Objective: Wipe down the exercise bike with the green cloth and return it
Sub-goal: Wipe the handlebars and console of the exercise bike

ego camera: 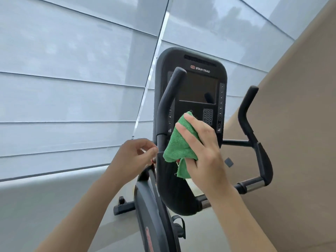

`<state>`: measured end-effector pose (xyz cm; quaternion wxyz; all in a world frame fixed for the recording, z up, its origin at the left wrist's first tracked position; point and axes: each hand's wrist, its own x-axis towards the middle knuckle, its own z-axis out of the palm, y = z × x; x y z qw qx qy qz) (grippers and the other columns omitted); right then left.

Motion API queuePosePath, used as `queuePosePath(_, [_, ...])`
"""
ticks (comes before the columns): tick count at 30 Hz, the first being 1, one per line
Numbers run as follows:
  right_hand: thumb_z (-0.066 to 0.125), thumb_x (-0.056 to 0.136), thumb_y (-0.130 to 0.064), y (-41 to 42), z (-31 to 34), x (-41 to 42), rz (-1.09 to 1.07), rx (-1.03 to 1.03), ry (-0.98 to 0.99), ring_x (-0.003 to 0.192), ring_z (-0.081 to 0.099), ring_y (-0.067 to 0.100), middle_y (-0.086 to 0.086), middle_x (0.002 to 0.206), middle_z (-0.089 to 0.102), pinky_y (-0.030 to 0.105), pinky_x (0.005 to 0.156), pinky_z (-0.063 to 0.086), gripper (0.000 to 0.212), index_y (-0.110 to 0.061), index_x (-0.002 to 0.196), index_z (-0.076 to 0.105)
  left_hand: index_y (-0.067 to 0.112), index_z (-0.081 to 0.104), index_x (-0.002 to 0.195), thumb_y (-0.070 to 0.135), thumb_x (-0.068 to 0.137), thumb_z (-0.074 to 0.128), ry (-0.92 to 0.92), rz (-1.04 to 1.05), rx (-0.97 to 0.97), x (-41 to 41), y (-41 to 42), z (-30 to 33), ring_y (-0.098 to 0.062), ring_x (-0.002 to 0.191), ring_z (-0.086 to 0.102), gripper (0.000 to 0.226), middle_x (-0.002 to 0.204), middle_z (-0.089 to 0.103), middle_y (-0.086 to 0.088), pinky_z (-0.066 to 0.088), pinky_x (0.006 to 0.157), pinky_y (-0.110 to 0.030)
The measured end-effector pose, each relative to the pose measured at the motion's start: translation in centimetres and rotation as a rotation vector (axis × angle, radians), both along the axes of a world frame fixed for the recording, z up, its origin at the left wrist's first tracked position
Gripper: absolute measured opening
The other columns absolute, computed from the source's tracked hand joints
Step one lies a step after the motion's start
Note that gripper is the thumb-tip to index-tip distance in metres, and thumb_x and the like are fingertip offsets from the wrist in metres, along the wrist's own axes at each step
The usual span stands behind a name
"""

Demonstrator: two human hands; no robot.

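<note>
The black exercise bike fills the middle of the head view, its console upright with a dark screen and keypads. My right hand presses the folded green cloth against the lower part of the console, fingers spread flat over it and a corner hanging below. My left hand sits at the base of the left handlebar, fingers loosely curled near the bar; whether it grips anything cannot be told. The right handlebar stands free.
Pale window blinds cover the glass behind the bike. A brown wall runs close along the right side. The bike's frame and front foot stand on a grey floor below.
</note>
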<state>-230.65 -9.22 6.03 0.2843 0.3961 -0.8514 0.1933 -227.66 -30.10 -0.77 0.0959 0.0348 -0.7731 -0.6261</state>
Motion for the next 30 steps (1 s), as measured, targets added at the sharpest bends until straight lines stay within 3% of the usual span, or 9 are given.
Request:
queuePosePath(3, [0.056,0.083,0.013,-0.2,1.1,-1.9,0.058,0.02,0.035,0.143,0.044,0.036,0.012,0.158,0.047,0.052,0.119,0.04,0.069,-0.01,0.148,0.059,0.027,0.075,0.08,0.024,0.097,0.071,0.02,0.042,0.022,-0.1,0.3,0.4,-0.011,0.068,0.073,0.017,0.078,0.076,0.005,0.043,0.059,-0.012])
queuePosePath(6, [0.059,0.078,0.019,-0.7,1.9,-3.1,0.084,0.005,0.048,0.142,0.044,0.036,0.011,0.158,0.047,0.049,0.119,0.04,0.075,-0.009,0.148,0.059,0.027,0.075,0.082,0.023,0.097,0.07,0.058,0.062,0.019,-0.3,0.3,0.8,-0.011,0.068,0.073,0.016,0.08,0.076,0.005,0.044,0.058,-0.013])
queuePosePath(11, [0.06,0.078,0.019,-1.8,3.6,-5.3,0.104,0.006,0.082,0.144,0.043,0.034,0.01,0.159,0.046,0.046,0.12,0.04,0.076,-0.009,0.149,0.058,0.03,0.075,0.082,0.018,0.096,0.071,0.12,0.075,0.02,-2.8,-0.8,2.3,-0.013,0.068,0.073,0.019,0.082,0.075,0.009,0.054,0.069,-0.031])
queuePosePath(17, [0.066,0.082,0.016,-5.1,7.7,-9.5,0.025,-0.048,0.137,0.144,0.043,0.032,0.008,0.159,0.047,0.047,0.12,0.041,0.072,-0.011,0.149,0.058,0.031,0.075,0.091,0.019,0.096,0.07,0.18,0.041,-0.006,-7.8,-3.3,4.5,-0.022,0.075,0.071,0.014,0.093,0.074,0.015,0.054,0.07,-0.027])
queuePosePath(21, [0.068,0.084,0.012,-8.6,9.0,-12.5,-0.111,-0.077,0.114,0.14,0.045,0.033,0.008,0.157,0.05,0.048,0.12,0.04,0.068,-0.011,0.147,0.059,0.036,0.074,0.093,0.02,0.096,0.069,0.204,-0.003,-0.052,-10.7,-4.2,5.2,-0.007,0.071,0.069,0.016,0.094,0.072,0.021,0.046,0.065,-0.008])
queuePosePath(23, [0.071,0.089,0.001,-10.6,8.9,-13.8,-0.211,-0.037,0.016,0.14,0.043,0.034,0.009,0.158,0.048,0.05,0.118,0.04,0.062,-0.012,0.148,0.059,0.038,0.073,0.092,0.022,0.096,0.069,0.215,-0.032,-0.061,-11.8,-4.6,5.0,-0.004,0.071,0.068,0.018,0.095,0.071,0.023,0.047,0.066,-0.008])
queuePosePath(26, [0.075,0.092,-0.037,-13.1,7.9,-15.4,-0.468,0.065,-0.071,0.133,0.042,0.033,0.004,0.154,0.048,0.046,0.104,0.048,0.052,-0.021,0.14,0.065,0.042,0.071,0.09,0.026,0.096,0.068,0.212,-0.095,-0.065,-12.9,-5.3,4.6,-0.005,0.075,0.068,0.017,0.096,0.072,0.022,0.05,0.067,-0.011])
queuePosePath(28, [0.076,0.084,-0.052,-14.0,7.7,-16.3,-0.585,0.08,-0.028,0.115,0.049,0.031,-0.001,0.133,0.056,0.04,0.08,0.052,0.045,-0.024,0.119,0.072,0.04,0.072,0.091,0.027,0.095,0.069,0.21,-0.142,-0.067,-13.7,-5.8,4.3,-0.006,0.077,0.069,0.014,0.097,0.073,0.02,0.053,0.069,-0.014])
queuePosePath(30, [0.076,0.077,-0.055,-14.1,8.2,-17.2,-0.609,0.067,0.001,0.093,0.054,0.026,-0.005,0.106,0.059,0.033,0.067,0.046,0.035,-0.027,0.098,0.072,0.04,0.072,0.092,0.025,0.094,0.071,0.215,-0.203,-0.069,-14.4,-6.1,4.0,-0.006,0.079,0.07,0.015,0.098,0.073,0.018,0.054,0.074,-0.016])
